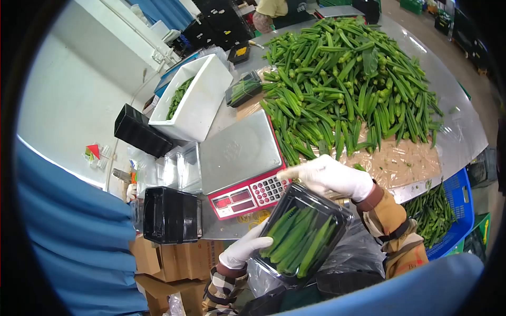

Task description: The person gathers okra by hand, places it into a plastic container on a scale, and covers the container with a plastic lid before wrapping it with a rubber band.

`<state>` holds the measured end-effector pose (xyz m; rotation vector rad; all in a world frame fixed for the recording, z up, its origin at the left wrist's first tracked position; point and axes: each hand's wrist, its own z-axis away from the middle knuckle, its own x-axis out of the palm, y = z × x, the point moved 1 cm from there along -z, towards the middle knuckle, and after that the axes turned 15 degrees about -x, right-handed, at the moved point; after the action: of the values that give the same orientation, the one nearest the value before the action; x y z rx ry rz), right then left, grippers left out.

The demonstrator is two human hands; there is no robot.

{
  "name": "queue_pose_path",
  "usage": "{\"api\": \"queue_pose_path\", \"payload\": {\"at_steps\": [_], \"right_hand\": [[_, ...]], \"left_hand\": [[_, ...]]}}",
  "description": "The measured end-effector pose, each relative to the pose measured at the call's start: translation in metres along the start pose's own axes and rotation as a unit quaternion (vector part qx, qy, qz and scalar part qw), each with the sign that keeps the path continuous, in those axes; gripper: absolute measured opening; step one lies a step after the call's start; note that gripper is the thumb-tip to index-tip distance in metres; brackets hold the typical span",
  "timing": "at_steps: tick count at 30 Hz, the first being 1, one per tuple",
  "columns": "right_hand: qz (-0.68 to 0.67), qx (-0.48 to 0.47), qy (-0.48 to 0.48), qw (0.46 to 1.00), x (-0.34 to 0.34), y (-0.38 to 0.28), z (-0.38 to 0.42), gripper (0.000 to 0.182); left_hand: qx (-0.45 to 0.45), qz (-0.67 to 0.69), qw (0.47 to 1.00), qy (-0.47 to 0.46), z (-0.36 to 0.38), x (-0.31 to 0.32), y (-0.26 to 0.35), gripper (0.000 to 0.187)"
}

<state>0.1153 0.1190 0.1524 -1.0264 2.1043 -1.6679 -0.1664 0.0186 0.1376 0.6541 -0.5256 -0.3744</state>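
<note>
A black tray of okra (298, 237) with a clear cover is tilted in front of me, below the red scale (242, 155). My left hand (245, 247), in a white glove, grips its left edge, thumb on top. Above the tray's upper edge is my right hand (332, 176), also white-gloved, its fingers pointing left near the scale's keypad; whether they hold anything is too small to tell. A large heap of loose okra (353, 79) covers the metal table beyond. Several yellow rubber bands (254, 217) lie below the scale.
A white foam box (197, 100) with okra stands left of another packed tray (244, 88). Black empty trays (171, 215) and clear lids (184, 167) are stacked at the left. A blue crate (450, 218) of okra is at the right. A person's arm (262, 22) shows across the table.
</note>
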Motion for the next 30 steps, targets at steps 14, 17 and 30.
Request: {"api": "queue_pose_path", "payload": {"at_steps": [14, 17, 30], "right_hand": [[0.182, -0.034, -0.230, 0.955, 0.058, -0.048, 0.085, 0.041], [0.201, -0.039, -0.187, 0.961, 0.055, -0.030, 0.072, 0.038], [0.300, 0.015, 0.313, 0.901, -0.033, 0.004, 0.124, 0.029]], "left_hand": [[0.029, 0.134, 0.985, 0.109, 0.005, 0.007, -0.019, 0.076], [0.057, 0.163, 0.975, 0.138, -0.001, 0.002, 0.005, 0.073], [0.212, 0.225, 0.909, 0.279, -0.121, -0.186, 0.247, 0.037]]}}
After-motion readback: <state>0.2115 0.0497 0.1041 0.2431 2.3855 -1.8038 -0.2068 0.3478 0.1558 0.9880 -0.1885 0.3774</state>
